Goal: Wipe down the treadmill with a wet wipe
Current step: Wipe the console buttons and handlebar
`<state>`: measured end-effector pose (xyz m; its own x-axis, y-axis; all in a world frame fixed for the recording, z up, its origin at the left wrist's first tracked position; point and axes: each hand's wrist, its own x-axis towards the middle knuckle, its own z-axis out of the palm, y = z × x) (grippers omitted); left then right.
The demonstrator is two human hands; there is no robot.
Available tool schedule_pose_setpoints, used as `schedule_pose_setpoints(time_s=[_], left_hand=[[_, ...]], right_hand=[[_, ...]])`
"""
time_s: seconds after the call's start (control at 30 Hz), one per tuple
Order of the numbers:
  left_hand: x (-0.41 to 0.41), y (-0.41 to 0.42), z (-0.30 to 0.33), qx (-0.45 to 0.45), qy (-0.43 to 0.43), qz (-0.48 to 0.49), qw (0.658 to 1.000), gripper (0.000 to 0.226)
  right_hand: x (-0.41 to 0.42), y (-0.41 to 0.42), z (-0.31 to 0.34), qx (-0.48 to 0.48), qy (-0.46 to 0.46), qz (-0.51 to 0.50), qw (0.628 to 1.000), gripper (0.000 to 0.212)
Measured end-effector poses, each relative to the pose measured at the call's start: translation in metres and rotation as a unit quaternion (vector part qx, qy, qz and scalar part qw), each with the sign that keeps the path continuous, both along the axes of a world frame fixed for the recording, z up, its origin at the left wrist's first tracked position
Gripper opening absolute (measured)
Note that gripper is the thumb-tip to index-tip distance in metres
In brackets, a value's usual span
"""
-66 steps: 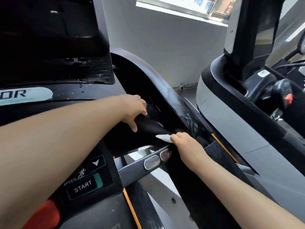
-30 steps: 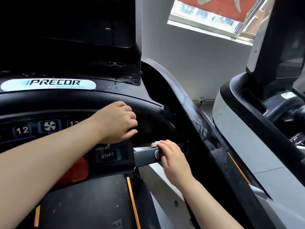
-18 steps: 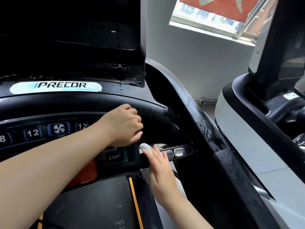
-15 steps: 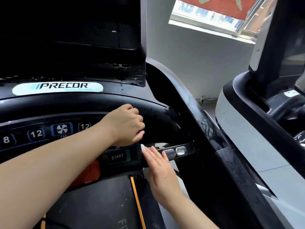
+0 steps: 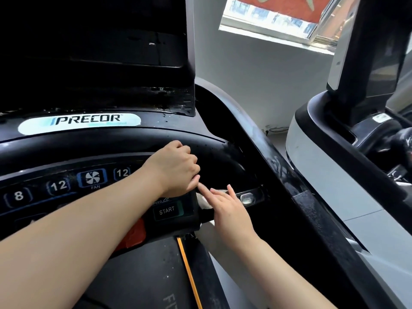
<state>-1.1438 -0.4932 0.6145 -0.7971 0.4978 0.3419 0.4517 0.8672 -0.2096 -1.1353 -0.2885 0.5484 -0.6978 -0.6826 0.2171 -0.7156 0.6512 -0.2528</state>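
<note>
Wet wipe (image 5: 204,202) pressed on the Precor treadmill (image 5: 200,139) crossbar (image 5: 249,196), just right of the START button (image 5: 167,211).

From left to right: left hand (image 5: 176,169) clenched into a loose fist on the console edge, holding nothing visible; right hand (image 5: 227,210) flat, straight fingers pinning the wipe to the bar. Bar's long axis running left-right, off toward the sensor pads. Nearer by far: right hand, directly atop the wipe. Probably a sideways stroke next.

Both forearms are bare up to the frame edge, with no sleeve, watch or bracelet showing. The left hand (image 5: 176,168) and right hand (image 5: 229,208) wear no gloves or rings; fingernails are short and unpainted.
</note>
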Motion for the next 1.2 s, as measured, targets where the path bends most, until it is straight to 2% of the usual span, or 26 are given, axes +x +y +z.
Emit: schedule_pose_setpoints(time_s=[0.07,0.13,0.17,0.2,0.3,0.4,0.53,0.63,0.73,0.87,0.9,0.97,1.03,1.2], left_hand=[[0.000,0.000,0.000,0.002,0.003,-0.002,1.000,0.044],[0.000,0.001,0.000,0.002,0.004,-0.004,1.000,0.044],[0.000,0.001,-0.001,0.001,0.004,-0.005,1.000,0.044],[0.000,0.000,-0.001,0.000,0.005,-0.006,1.000,0.045],[-0.001,0.002,-0.001,-0.001,0.008,-0.008,1.000,0.045],[-0.001,0.002,0.000,0.003,0.006,-0.012,1.000,0.045],[0.000,0.001,-0.001,0.001,0.011,-0.013,1.000,0.045],[-0.001,0.001,-0.003,0.001,0.010,-0.013,1.000,0.046],[-0.001,0.000,-0.003,0.002,0.013,-0.017,1.000,0.046],[-0.001,0.001,-0.002,0.000,0.021,-0.022,1.000,0.045],[-0.001,0.001,-0.002,0.002,0.021,-0.023,1.000,0.045],[-0.001,0.002,-0.002,0.004,0.025,-0.026,0.999,0.045],[-0.002,0.001,-0.003,0.002,0.031,-0.034,0.999,0.044],[-0.002,0.001,-0.005,0.008,0.024,-0.032,0.999,0.045]], right_hand=[[0.006,-0.007,0.008,-0.061,-0.027,-0.036,0.997,0.065],[0.018,-0.014,0.011,-0.119,-0.099,-0.067,0.986,0.059],[0.023,-0.016,0.010,-0.124,-0.136,-0.073,0.980,0.055],[0.027,-0.016,0.007,-0.120,-0.133,-0.072,0.981,0.051],[0.020,-0.012,-0.001,-0.061,-0.002,-0.024,0.998,0.043],[0.003,-0.007,0.005,-0.046,0.090,0.023,0.995,0.032],[-0.008,0.006,0.013,0.036,0.137,0.061,0.988,0.039],[-0.025,0.018,0.020,0.124,0.148,0.038,0.980,0.043],[-0.039,0.023,0.022,0.163,0.087,-0.030,0.982,0.034],[-0.022,0.002,0.029,0.165,-0.122,-0.038,0.978,0.056],[-0.014,-0.002,0.031,0.150,-0.144,-0.046,0.977,0.063],[-0.002,-0.007,0.035,0.096,-0.143,-0.048,0.984,0.068],[0.002,-0.004,0.036,0.062,-0.142,-0.049,0.987,0.063],[-0.008,0.008,0.027,0.036,-0.150,-0.068,0.986,0.054]])
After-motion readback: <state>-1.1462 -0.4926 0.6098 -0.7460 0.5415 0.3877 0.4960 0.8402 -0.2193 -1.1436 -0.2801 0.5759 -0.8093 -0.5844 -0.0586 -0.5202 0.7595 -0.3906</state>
